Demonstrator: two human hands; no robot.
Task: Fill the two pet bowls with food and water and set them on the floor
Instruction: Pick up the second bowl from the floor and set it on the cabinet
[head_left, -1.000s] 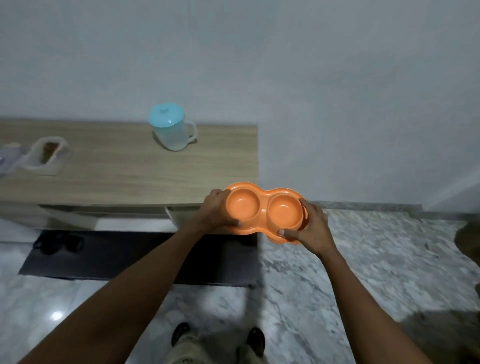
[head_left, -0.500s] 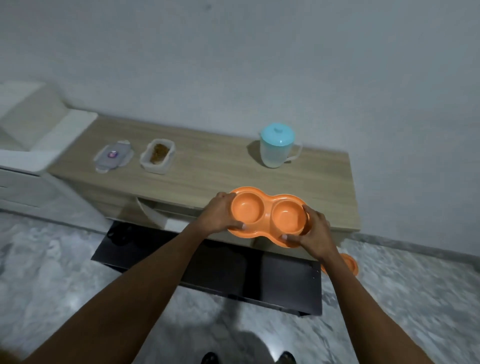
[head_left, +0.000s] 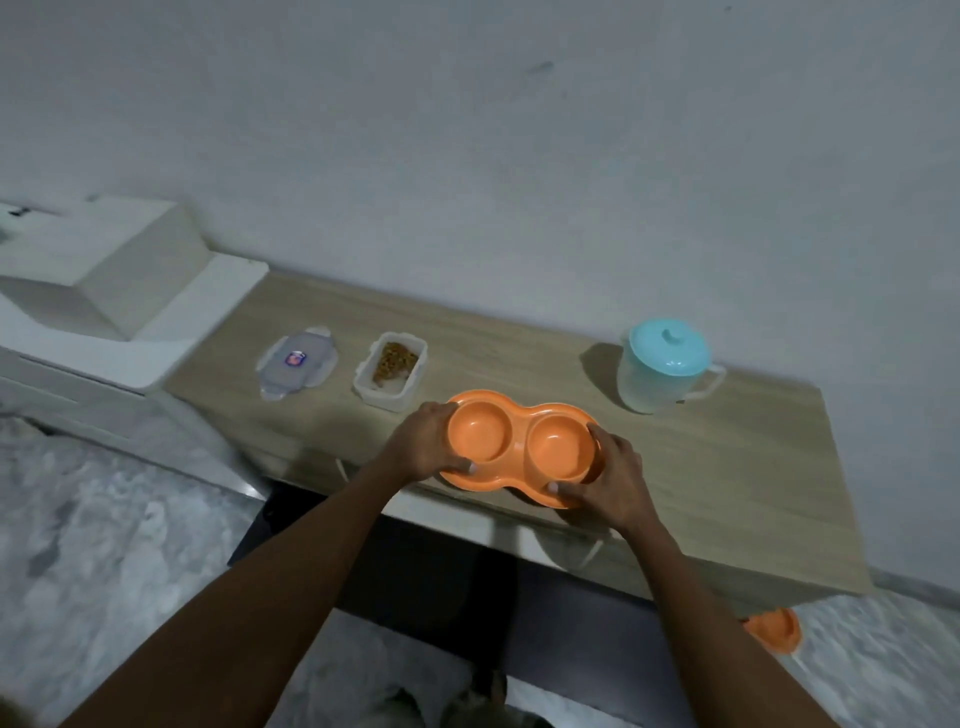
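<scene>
An orange double pet bowl (head_left: 519, 447) with two empty wells is over the front part of the wooden tabletop (head_left: 701, 467). My left hand (head_left: 423, 441) grips its left end and my right hand (head_left: 618, 480) grips its right end. Behind it to the left stands an open clear container of brown pet food (head_left: 390, 370), with its lid (head_left: 296, 362) lying further left. A translucent water jug with a light blue lid (head_left: 660, 366) stands at the back right of the tabletop.
A second orange object (head_left: 774, 630) lies on the marble floor (head_left: 104, 545) by the table's right end. A white cabinet (head_left: 104, 291) adjoins the table on the left. Below the tabletop is a dark shelf (head_left: 441, 571). A grey wall runs behind.
The view swung left and moved closer to the table. Both hands carried the orange double bowl from beyond the table's right end to over the tabletop, near the food container.
</scene>
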